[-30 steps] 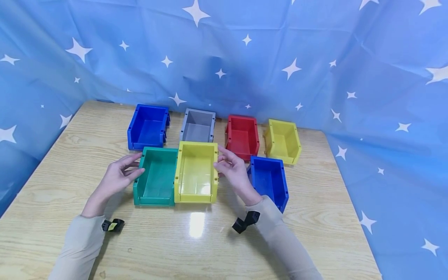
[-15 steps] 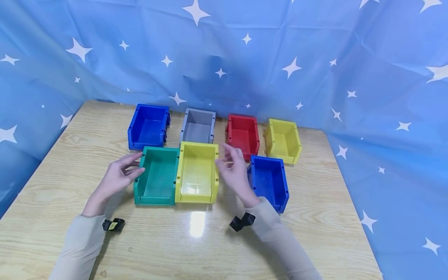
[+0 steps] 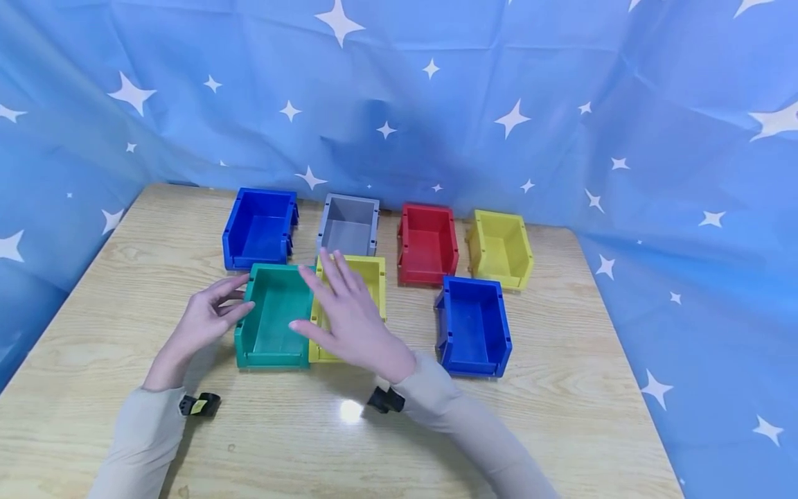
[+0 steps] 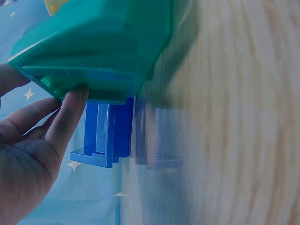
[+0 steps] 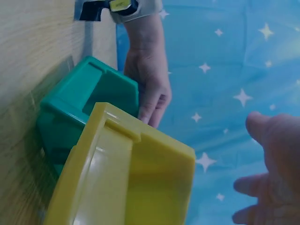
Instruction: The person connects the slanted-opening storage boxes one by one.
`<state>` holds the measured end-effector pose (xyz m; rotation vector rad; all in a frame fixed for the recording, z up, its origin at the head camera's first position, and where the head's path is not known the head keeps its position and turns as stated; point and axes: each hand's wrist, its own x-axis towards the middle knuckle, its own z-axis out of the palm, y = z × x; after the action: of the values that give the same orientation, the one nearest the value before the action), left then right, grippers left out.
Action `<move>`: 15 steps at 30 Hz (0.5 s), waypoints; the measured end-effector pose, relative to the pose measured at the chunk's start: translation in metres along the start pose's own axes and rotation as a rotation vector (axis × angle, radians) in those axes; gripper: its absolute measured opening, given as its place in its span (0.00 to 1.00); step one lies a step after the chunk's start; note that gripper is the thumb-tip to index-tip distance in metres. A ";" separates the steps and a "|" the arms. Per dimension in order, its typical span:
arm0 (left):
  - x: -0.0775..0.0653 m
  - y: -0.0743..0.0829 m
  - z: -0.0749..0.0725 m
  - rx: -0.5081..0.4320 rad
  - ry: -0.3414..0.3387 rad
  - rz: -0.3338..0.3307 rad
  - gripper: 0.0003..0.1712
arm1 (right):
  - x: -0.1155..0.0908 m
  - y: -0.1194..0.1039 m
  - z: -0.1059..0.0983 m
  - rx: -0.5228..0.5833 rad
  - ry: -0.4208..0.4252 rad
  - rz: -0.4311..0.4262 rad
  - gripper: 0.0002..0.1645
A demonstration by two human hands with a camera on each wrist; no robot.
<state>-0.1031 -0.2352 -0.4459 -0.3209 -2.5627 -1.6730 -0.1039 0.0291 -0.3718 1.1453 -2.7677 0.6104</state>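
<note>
My left hand grips the left side of a green plastic storage bin; in the left wrist view, a fingertip reaches under its rim. Against the green bin's right side stands a yellow storage bin. My right hand is over the yellow bin, fingers spread and holding nothing. It hides much of that bin in the head view. The right wrist view shows the right hand apart from the yellow bin, with the green bin behind.
Along the back of the wooden table stand a blue bin, a grey bin, a red bin and another yellow bin. A second blue bin is at right. Behind hangs a starry blue cloth.
My right hand has left the yellow bin's right wall and moved left over that bin, its fingers spreading. The left hand stays at the green bin. The head view has shifted slightly.
</note>
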 end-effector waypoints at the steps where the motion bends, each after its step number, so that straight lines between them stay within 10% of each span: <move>1: 0.000 0.000 0.000 0.002 0.002 0.003 0.28 | 0.003 -0.003 0.002 -0.027 -0.037 0.022 0.46; 15: 0.000 -0.001 -0.001 0.016 0.003 0.031 0.28 | 0.026 -0.015 0.030 -0.181 -0.163 0.107 0.49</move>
<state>-0.1028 -0.2361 -0.4465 -0.3553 -2.5543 -1.6408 -0.1104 -0.0093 -0.3886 1.0588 -2.9631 0.2781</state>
